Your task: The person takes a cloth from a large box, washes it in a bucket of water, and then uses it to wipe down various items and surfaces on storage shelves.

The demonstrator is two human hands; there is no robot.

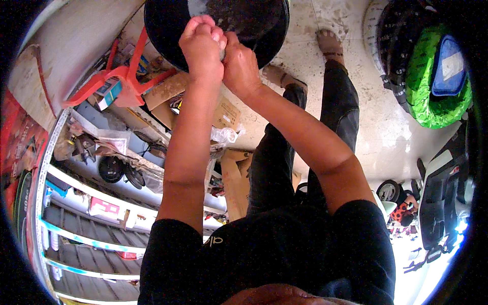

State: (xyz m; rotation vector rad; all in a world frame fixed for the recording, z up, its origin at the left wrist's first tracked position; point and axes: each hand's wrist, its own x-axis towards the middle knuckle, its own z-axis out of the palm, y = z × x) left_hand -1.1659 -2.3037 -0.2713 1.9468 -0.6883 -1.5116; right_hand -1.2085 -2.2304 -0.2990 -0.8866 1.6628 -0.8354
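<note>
My two hands are pressed together above a round black tub [274, 38] at the top of the head view. My left hand [201, 48] is closed, its fingers curled tight. Right beside it, touching, my right hand [240, 66] is closed too. A small greyish bit of something [222, 53] shows between them, but the fingers hide most of it and its kind cannot be told. Inside the tub the surface looks dark and wet, with a pale reflection.
A red plastic stool [129, 81] stands at the left, near open cardboard boxes [229, 112]. White-edged shelves [91, 244] fill the lower left. On the right are stacked tyres [394, 61], one in green wrapping [424, 109]. The pale floor [300, 30] is dirt-spotted.
</note>
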